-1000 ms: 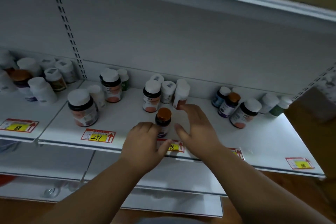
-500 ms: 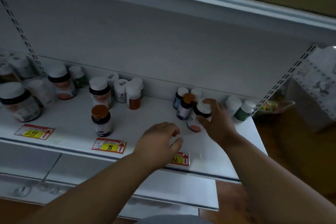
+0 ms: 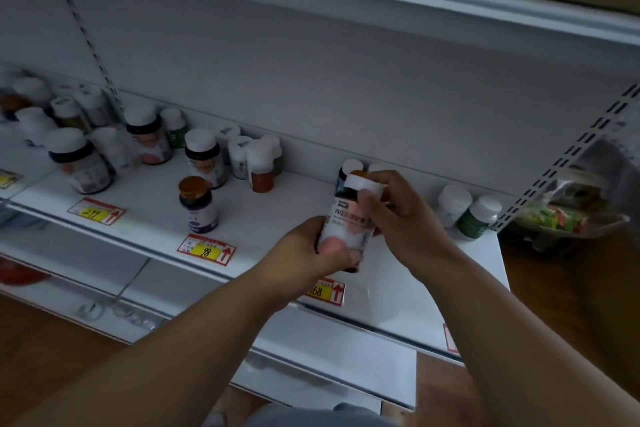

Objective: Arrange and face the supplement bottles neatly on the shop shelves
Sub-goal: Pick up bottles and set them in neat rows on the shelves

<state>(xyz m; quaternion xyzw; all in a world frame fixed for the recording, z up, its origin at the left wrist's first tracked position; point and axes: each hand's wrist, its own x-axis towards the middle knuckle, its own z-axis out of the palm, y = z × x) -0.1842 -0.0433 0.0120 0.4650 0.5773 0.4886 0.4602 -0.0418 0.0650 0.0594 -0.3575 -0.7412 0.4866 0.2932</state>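
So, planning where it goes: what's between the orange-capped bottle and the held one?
Bare white shelf lies between the orange-capped bottle and the held bottle, per the head view.

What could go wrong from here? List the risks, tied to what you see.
1. Both the left hand and the right hand hold the white-capped bottle off the shelf near its front edge; a slip could send it to the floor.
2. Setting it back could knock the bottles behind it, which the hands partly hide.
3. Its label looks tilted, so it may end up badly faced.
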